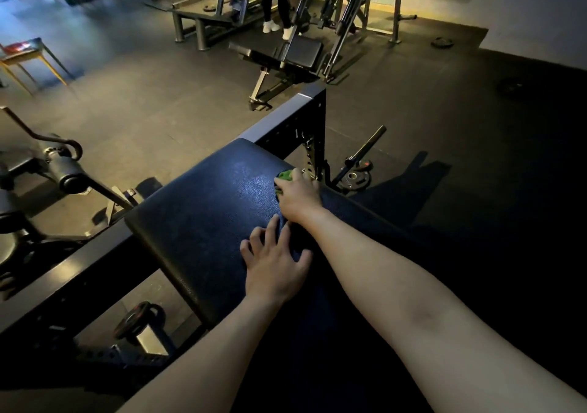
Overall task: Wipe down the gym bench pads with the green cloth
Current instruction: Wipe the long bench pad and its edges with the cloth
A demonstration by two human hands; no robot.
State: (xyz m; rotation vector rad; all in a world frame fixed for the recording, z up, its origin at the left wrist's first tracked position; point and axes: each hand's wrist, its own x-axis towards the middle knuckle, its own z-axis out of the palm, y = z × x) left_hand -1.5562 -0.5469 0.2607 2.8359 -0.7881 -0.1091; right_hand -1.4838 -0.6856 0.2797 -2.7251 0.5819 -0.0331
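Right hand (297,195) is clamping its grip on the green cloth (285,177), bunching it against the far right corner of the bench pad (206,209). Left hand (274,266) is resting flat, fingers spread, bracing. Cloth's looking soft and light, so I'm guessing a wad grip works best. Most of it's hiding under the hand.

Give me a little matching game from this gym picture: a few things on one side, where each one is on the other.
Things:
1. green cloth
2. left hand
3. weight plate
4. white shoes

Places:
A. on the floor beside the bench
B. far back, among the machines
C. under the right hand
D. spread flat on the bench pad

Pairs: 1-C, 2-D, 3-A, 4-B
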